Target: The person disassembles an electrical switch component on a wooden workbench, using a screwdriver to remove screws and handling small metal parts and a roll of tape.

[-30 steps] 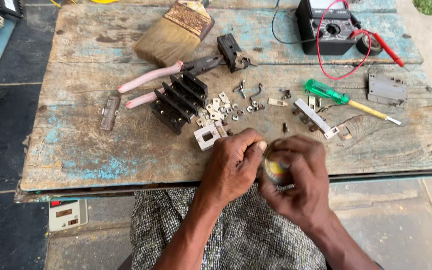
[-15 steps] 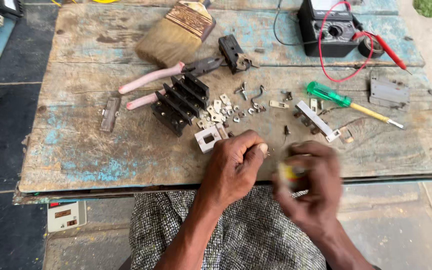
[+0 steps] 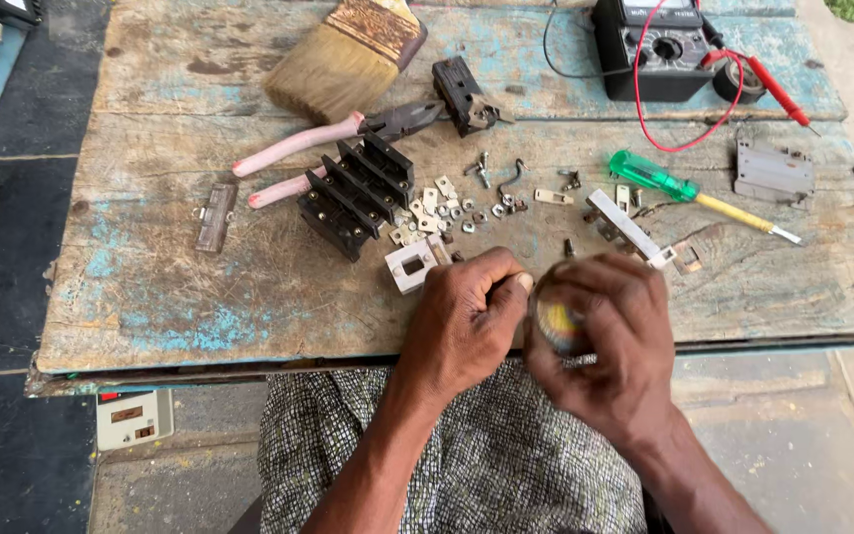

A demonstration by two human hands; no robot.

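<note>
While both hands worked at the near edge of the weathered wooden table with flaking blue paint (image 3: 200, 316), the right hand (image 3: 600, 341) was clenched around a small round yellowish object (image 3: 557, 324), blurred and mostly hidden by the fingers, so its kind could not be told. The left hand (image 3: 467, 321) had its fingertips pinched together just beside it; whether they gripped anything could not be seen. That object sat right over the table's edge, above the lap in checked cloth (image 3: 467, 465), and a slip of the curled fingers looked likely to drop it off the table. Close ahead of the knuckles lay a scatter of small metal screws and washers (image 3: 452, 206), a white square plastic piece (image 3: 411, 267) almost touching the left hand, and a white flat bar (image 3: 625, 225); a careless sweep risked knocking these loose bits away. Farther back rested the black ribbed terminal block (image 3: 353, 193), pink-handled pliers (image 3: 328, 143) and a green-handled screwdriver (image 3: 679, 188), well clear.
</note>
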